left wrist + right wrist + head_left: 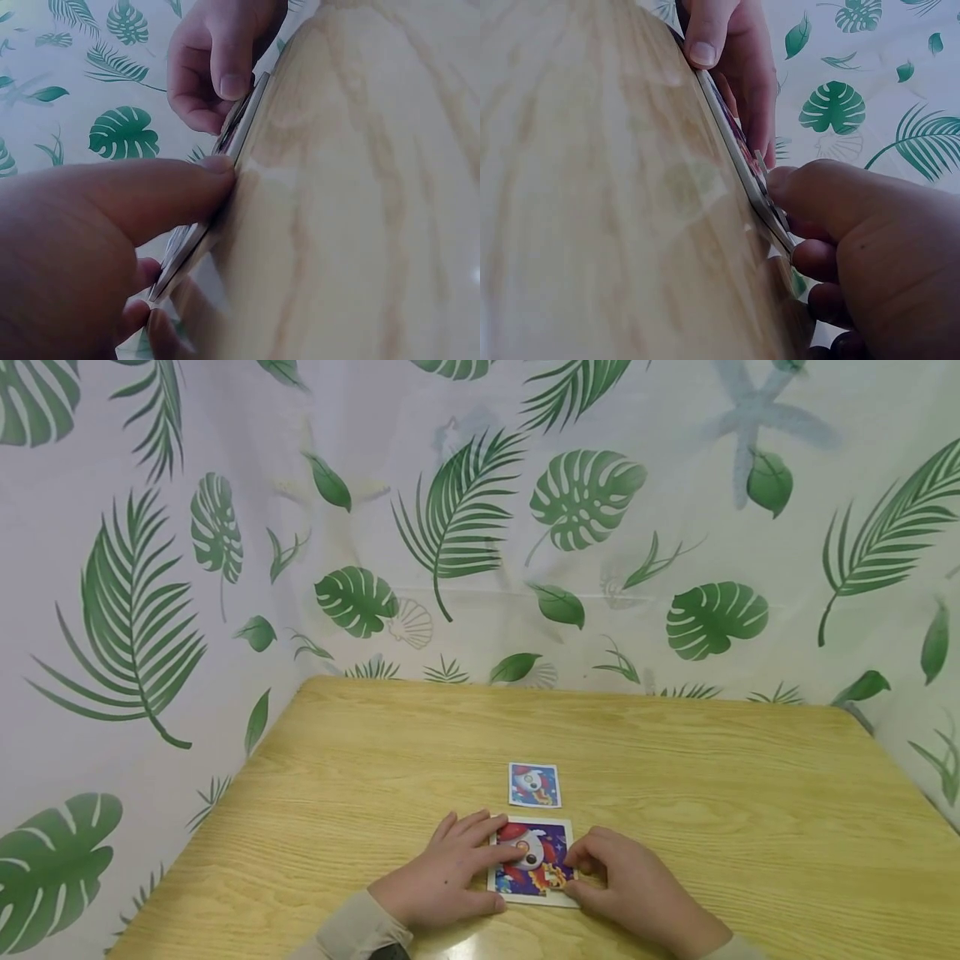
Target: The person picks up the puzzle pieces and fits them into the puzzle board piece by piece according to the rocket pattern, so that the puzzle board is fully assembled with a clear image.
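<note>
A small jigsaw puzzle point(558, 839) with a white border lies on the table, its picture a red and white cartoon figure on purple. My left hand point(446, 875) lies across its left side, index finger over the picture, thumb at the near left corner and the other fingers along the left edge. At the lower right corner, my right hand point(637, 889) pinches a thin puzzle piece point(761, 165) between thumb and fingers. In the right wrist view that piece stands tilted up from the board. Pale backing shows in the picture's lower right part.
Just beyond the puzzle lies a small card point(534, 786) with a similar picture on blue. The wooden table point(360, 760) reaches back to a white curtain point(480, 643) printed with green leaves, which also hangs along both sides.
</note>
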Available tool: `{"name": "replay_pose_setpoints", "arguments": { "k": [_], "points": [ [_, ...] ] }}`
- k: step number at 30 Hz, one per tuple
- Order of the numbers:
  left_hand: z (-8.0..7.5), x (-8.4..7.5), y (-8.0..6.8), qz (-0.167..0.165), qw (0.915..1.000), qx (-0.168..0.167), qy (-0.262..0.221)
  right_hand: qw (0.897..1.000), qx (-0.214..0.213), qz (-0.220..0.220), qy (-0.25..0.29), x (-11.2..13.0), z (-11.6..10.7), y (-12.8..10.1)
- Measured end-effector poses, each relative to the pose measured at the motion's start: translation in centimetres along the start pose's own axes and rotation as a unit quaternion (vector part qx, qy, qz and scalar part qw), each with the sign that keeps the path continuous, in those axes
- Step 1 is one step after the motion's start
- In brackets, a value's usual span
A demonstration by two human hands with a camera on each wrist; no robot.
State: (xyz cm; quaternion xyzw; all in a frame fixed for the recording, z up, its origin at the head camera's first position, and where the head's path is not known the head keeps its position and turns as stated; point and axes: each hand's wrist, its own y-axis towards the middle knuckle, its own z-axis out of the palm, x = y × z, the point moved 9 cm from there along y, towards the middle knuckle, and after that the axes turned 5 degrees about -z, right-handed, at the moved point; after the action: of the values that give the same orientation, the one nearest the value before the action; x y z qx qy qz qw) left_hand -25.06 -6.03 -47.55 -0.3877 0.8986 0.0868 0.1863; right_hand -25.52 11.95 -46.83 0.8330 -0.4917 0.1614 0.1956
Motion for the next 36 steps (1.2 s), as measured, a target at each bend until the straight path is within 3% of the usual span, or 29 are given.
{"name": "replay_pose_setpoints", "arguments": {
  "k": [11, 15, 21, 28, 36],
  "points": [
    [-0.1, -0.4, 0.1, -0.015, 0.9998, -0.009, 0.001, 1.0, 0.003, -0.013, 0.006, 0.3, -0.1, 0.0],
    [0.1, -1.4, 0.3, 0.005, 0.9999, -0.007, 0.008, 1.0, -0.012, -0.022, 0.016, 0.3, -0.2, 0.0],
    [0.9, -3.1, 0.2, 0.044, 0.9988, 0.023, 0.008, 0.999, -0.021, -0.039, 0.02, 0.6, -0.3, -0.1],
    [1.3, -3.1, 0.1, 0.053, 0.998, 0.029, 0.021, 0.999, -0.007, -0.046, -0.005, 0.9, -0.1, 0.1],
    [1.3, -3.3, 0.0, 0.059, 0.9974, 0.042, 0.002, 0.999, -0.005, -0.033, -0.019, 1.0, 0.0, 0.2]
  ]
}}
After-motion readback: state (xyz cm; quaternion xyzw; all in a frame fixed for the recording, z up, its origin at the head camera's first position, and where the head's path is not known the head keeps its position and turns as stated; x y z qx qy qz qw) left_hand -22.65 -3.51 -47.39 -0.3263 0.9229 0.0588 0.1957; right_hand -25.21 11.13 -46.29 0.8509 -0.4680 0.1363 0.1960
